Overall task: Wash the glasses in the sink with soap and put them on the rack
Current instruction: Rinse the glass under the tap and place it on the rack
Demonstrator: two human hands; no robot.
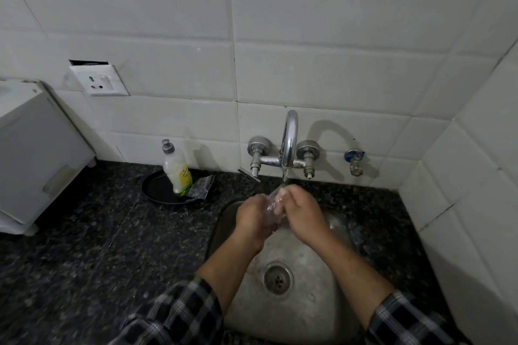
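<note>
A clear glass (274, 206) is held over the steel sink (305, 302), right under the chrome tap's spout (288, 143), with water running onto it. My left hand (252, 217) wraps around the glass from the left. My right hand (301, 210) grips it from the right, fingers over its upper end. The hands hide most of the glass. A soap bottle (176, 169) with a grey cap and yellow-green liquid stands on a black plate (157, 189) left of the sink. No rack is in view.
A crumpled clear scrubber or wrapper (201, 186) lies beside the bottle. A white appliance (33, 157) sits at the far left on the dark granite counter (98, 246). A wall socket (101, 81) hangs loose. A small side tap (354, 161) is mounted at the right, near the tiled corner.
</note>
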